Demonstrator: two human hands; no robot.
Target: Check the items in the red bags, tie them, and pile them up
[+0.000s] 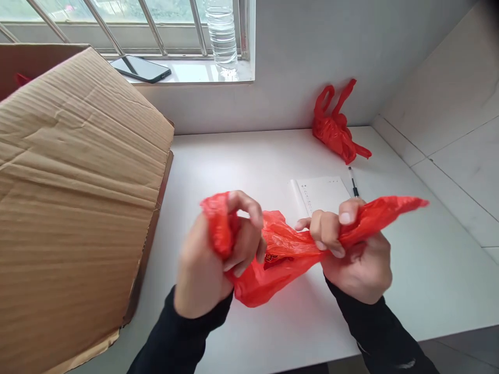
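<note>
A red plastic bag (280,249) is stretched between my two hands above the white table. My left hand (222,249) is closed round one end, with a bunched part of the bag showing over the thumb side. The other end is gripped in my right hand (354,249), and a pointed tip of it sticks out to the right. Some dark and yellow print shows on the bag's middle. Behind my right hand lies an open white notebook (322,192), partly covered by that hand. A pen (353,182) rests at the notebook's right side.
A big cardboard box (78,208) fills the left side, its flap hanging out. Against the back wall sits another bunched red bag (335,127). On the windowsill are a phone (142,68) and a clear water bottle (222,36). The white table (429,270) meets a tiled wall at right.
</note>
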